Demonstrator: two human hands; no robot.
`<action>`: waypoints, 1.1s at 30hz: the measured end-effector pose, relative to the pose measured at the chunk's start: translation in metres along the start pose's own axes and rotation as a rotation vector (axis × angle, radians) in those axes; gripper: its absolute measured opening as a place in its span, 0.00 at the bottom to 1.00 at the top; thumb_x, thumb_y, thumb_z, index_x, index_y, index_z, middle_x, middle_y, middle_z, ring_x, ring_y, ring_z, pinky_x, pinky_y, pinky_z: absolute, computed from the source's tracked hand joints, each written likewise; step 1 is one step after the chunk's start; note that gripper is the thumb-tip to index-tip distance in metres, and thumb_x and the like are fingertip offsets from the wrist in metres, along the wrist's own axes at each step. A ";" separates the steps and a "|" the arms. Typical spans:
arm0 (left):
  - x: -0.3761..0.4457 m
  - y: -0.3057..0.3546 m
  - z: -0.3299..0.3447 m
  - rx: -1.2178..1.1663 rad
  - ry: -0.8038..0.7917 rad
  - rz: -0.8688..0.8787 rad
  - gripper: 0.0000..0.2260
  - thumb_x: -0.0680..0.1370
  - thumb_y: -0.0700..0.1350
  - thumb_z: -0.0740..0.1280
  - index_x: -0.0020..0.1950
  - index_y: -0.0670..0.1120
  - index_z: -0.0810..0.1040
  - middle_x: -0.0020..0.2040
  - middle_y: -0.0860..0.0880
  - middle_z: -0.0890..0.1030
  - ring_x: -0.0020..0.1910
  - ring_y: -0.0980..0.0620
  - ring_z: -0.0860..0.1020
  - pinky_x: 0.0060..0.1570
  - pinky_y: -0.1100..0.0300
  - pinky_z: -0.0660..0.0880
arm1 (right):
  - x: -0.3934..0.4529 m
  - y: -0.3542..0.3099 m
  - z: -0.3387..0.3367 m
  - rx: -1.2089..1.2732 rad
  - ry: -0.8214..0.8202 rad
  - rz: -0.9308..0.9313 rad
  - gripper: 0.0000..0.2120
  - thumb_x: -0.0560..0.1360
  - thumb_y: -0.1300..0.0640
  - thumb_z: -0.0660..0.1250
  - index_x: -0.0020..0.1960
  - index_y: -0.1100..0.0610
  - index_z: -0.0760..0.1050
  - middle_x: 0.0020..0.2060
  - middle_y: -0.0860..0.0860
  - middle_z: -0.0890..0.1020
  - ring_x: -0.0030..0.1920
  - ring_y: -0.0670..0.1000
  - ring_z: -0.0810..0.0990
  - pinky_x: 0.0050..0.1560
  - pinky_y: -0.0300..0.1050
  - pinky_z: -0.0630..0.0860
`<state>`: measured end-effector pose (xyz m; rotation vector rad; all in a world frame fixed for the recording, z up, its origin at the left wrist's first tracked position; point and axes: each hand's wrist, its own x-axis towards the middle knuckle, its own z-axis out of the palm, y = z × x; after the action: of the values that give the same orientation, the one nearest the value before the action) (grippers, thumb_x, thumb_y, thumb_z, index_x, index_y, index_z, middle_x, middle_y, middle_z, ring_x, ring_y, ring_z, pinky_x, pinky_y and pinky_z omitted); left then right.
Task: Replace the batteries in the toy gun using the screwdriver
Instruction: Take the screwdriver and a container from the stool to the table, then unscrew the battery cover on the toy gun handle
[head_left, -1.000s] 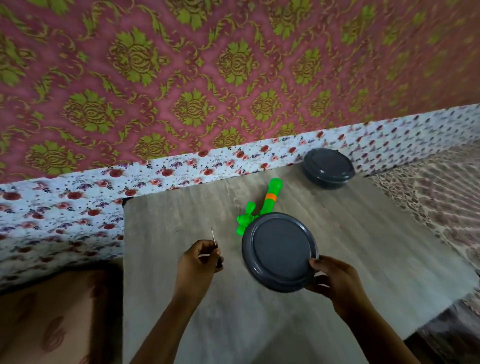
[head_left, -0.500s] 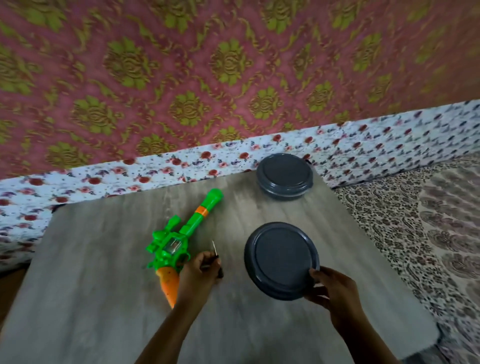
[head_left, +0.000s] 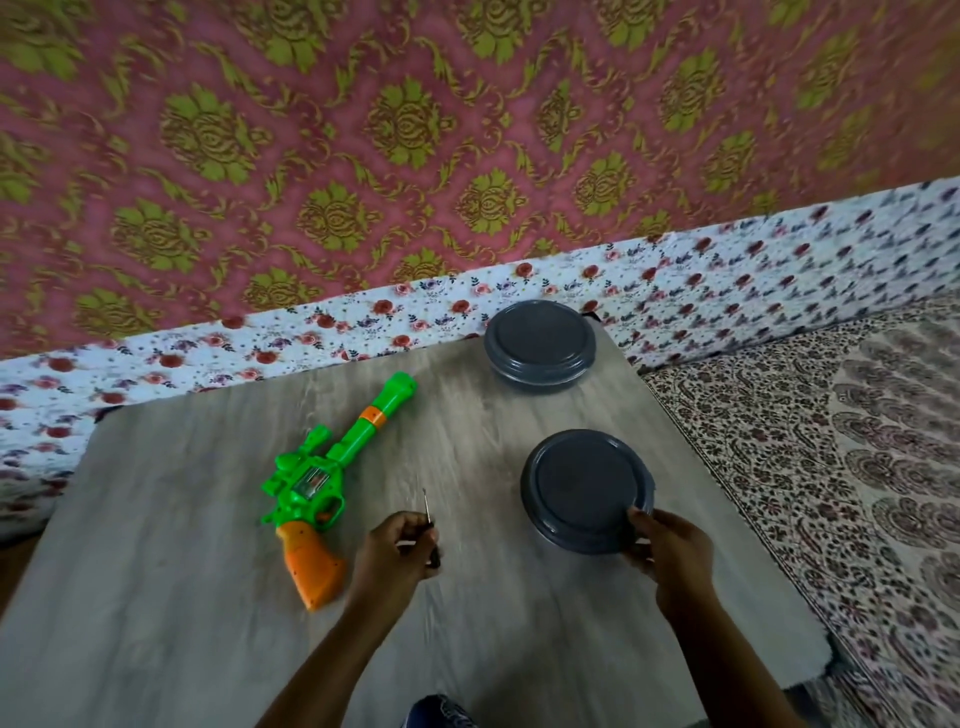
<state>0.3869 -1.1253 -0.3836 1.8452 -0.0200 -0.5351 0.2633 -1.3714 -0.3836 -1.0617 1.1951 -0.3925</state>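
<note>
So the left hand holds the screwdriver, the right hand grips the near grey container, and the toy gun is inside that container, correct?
Not quite. In the head view the toy gun lies on the table, left of the near grey container, not inside it. The rest holds: the left hand holds the screwdriver and the right hand grips the near grey container's rim.

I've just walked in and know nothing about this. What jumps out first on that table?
The bright green and orange toy gun lies on the left of the grey table, barrel pointing away. The left hand grips a small screwdriver beside it, while the right hand holds the nearer of two lidded grey containers.
</note>
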 end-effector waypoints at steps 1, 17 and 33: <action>-0.001 -0.002 -0.002 -0.006 0.006 0.001 0.06 0.77 0.36 0.66 0.43 0.46 0.78 0.38 0.42 0.80 0.38 0.47 0.81 0.42 0.54 0.80 | 0.001 0.002 0.000 -0.009 0.001 -0.003 0.14 0.73 0.63 0.68 0.56 0.68 0.74 0.42 0.61 0.78 0.35 0.57 0.78 0.40 0.53 0.78; 0.013 -0.029 -0.090 0.097 0.376 0.312 0.10 0.75 0.36 0.68 0.39 0.50 0.79 0.32 0.55 0.82 0.36 0.64 0.79 0.37 0.73 0.70 | -0.057 0.040 0.090 -0.564 -0.377 -0.696 0.14 0.74 0.66 0.65 0.48 0.46 0.73 0.37 0.46 0.80 0.38 0.41 0.78 0.37 0.32 0.70; 0.146 -0.182 -0.172 -0.033 0.421 0.560 0.17 0.70 0.49 0.75 0.53 0.52 0.71 0.48 0.48 0.75 0.44 0.60 0.78 0.44 0.54 0.80 | -0.014 0.126 0.238 -0.276 -0.899 -0.693 0.11 0.78 0.63 0.58 0.42 0.54 0.77 0.30 0.50 0.77 0.26 0.44 0.73 0.26 0.35 0.69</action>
<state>0.5356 -0.9479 -0.5585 1.7852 -0.2348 0.2417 0.4364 -1.1907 -0.4836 -1.6452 0.0529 -0.2209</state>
